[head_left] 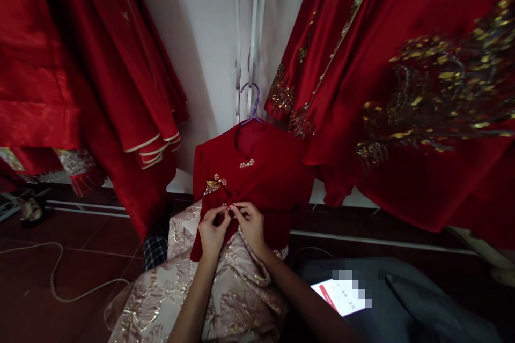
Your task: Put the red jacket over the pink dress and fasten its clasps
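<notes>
A dark red top hangs low in front of me on a purple hanger. A pearl-like clasp sits below its neckline, and a gold tasselled ornament is on its left side. My left hand pinches the front of the top, thumb and forefinger together. Close beside it, my right hand is also closed in a pinch there, its fingertips almost meeting the left ones. Small light beads show at the fingertips; the exact piece between them is mostly hidden. Pale gold-patterned brocade lies beneath my forearms.
Red garments hang at left, and red gowns with gold sequins hang at right. White upright bars carry the hanger. A lit phone rests on dark grey fabric. A pale cable crosses the tiled floor.
</notes>
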### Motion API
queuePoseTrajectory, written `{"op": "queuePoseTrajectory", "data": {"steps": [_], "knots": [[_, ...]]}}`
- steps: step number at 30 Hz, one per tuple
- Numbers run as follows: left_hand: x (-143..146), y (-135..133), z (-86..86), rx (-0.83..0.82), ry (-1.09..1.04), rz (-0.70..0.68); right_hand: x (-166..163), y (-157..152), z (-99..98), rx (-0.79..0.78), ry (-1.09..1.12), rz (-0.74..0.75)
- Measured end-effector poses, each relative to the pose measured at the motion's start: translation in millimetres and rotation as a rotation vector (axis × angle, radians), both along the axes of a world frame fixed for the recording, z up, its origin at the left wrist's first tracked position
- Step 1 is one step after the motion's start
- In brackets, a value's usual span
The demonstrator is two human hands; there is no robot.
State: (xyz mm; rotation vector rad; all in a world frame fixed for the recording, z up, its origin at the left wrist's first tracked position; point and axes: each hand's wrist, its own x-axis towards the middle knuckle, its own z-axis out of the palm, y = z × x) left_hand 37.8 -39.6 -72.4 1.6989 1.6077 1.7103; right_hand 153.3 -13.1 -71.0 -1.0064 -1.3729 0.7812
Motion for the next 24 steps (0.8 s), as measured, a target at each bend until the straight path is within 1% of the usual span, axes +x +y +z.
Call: {"op": "queuePoseTrajectory", "data": {"steps": [5, 8, 12, 14, 17, 20, 24], "knots": [[1.3, 1.2, -0.4, -0.005, 0.024, -0.017, -0.5, 0.0, -0.4, 0.014, -0.037, -0.015], [3.3, 0.9, -0.7, 0.026, 0.001, 0.013, 0.0, -2.7, 0.2, 0.035, -0.019, -0.04], [2.3, -1.6, -0.8, 0.123, -0.064, 0.176, 1.3, -5.4, -3.6, 0.082, 0.035, -0.116], [1.0, -3.0, -0.7, 0.141, -0.065, 0.225, 1.8, -5.7, -6.0, 0.101, 0.033, -0.149], [0.4, -4.3, -0.2, 0.114, -0.024, 0.193, 2.3, -5.3, -7.9, 0.084, 0.022, -0.15], [1.8, -4.4, 1.1, 0.08, 0.029, 0.155, 2.5, -4.4, -7.6, 0.053, 0.019, -0.11], [3.9, -4.3, 3.8, 0.043, 0.141, 0.116, 2.4, -3.6, -5.2, 0.067, -0.02, -0.084]]}}
